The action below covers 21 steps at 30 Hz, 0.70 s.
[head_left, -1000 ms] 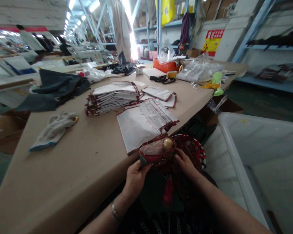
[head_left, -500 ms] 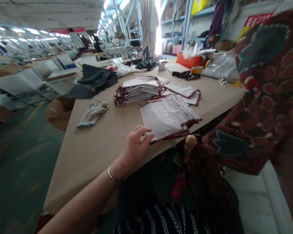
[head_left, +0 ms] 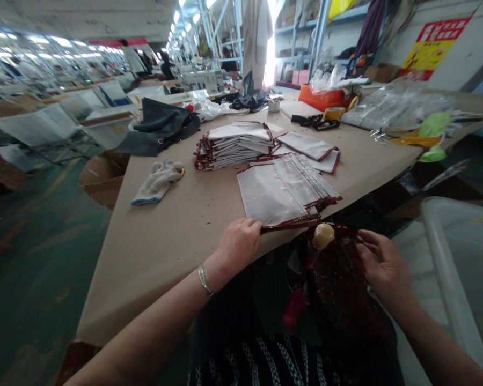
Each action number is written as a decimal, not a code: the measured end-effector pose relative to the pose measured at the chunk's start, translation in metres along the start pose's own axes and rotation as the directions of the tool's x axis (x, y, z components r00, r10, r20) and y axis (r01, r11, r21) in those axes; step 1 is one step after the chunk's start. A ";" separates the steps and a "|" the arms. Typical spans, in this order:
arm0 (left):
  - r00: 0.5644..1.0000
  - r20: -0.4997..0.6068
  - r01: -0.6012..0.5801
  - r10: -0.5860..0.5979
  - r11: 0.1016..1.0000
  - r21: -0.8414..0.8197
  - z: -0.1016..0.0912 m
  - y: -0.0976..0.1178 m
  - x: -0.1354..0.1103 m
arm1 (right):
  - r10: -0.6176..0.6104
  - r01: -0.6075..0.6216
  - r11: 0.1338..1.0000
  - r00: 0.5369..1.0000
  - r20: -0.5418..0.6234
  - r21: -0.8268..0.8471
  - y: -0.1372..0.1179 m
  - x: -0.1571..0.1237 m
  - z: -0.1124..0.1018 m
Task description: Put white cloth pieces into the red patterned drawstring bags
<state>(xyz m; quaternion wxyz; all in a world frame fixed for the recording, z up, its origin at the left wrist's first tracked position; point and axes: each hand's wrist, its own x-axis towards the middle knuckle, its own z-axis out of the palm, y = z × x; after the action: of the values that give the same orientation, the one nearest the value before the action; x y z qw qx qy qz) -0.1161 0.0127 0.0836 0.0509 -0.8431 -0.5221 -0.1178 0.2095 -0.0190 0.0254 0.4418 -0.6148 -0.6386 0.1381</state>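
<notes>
My left hand [head_left: 241, 244], with a metal bracelet at the wrist, is closed on the end of a dark red fabric strip [head_left: 284, 228] at the table's front edge. Just beyond it lie white fabric panels [head_left: 271, 193] with dark red edges. At the right, my right hand [head_left: 386, 268] has fingers and thumb closed on dark red fabric [head_left: 338, 279] that hangs over my lap. Between the hands, a pale rounded knob [head_left: 324, 236] sticks up by the table edge; what it belongs to is hidden. Below it hangs a red tassel-like piece [head_left: 294, 308].
A folded white stack [head_left: 237, 145] with red edges stands behind the panels. The table [head_left: 177, 230] also bears a knitted glove [head_left: 159, 182], dark cloth [head_left: 159, 126], an orange box [head_left: 320, 99] and plastic bags [head_left: 394, 107]. A pale plastic bin [head_left: 443, 257] stands at right.
The patterned dark red cloth raised at the right has left that spot. My right hand now shows at the fabric over my lap. My left fingers, apart before, have closed on the strip.
</notes>
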 end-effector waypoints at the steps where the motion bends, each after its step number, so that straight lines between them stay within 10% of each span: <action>1: 1.000 0.017 0.001 -0.001 1.000 0.026 0.001 -0.001 0.000 | -0.174 0.174 0.985 0.984 -0.021 -0.015 -0.031 0.011 -0.002; 5: 0.999 0.002 0.036 -0.036 0.998 0.044 -0.001 -0.001 0.004 | -0.597 0.629 0.775 0.763 0.249 -0.067 -0.140 0.047 0.023; 9: 0.981 -0.159 0.102 -0.112 0.992 -0.068 -0.014 0.003 0.005 | -0.501 0.727 0.630 0.650 0.571 -0.274 -0.179 0.072 0.075; 12: 0.957 -0.256 0.105 -0.137 0.985 -0.135 -0.025 0.003 0.000 | -0.406 0.707 0.602 0.672 0.619 -0.372 -0.175 0.091 0.084; 16: 0.921 -0.293 0.161 -0.256 0.936 -0.313 -0.026 0.000 -0.012 | -0.291 0.530 0.655 0.835 0.467 -0.539 -0.163 0.098 0.051; 18: 0.887 -0.230 0.215 -0.401 0.798 -0.563 -0.023 0.004 -0.016 | -0.298 0.497 0.709 0.854 0.425 -0.501 -0.157 0.083 0.033; 21: 0.775 0.006 0.188 -0.632 0.221 -0.957 -0.026 0.022 -0.020 | -0.348 0.535 0.784 0.798 0.491 -0.315 -0.146 0.038 0.024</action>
<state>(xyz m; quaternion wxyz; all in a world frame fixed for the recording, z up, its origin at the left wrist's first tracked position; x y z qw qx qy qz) -0.1088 -0.0203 0.1043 -0.3643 -0.5012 -0.5469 -0.5629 0.1008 -0.0061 0.1313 0.1687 -0.4840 -0.8586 0.0055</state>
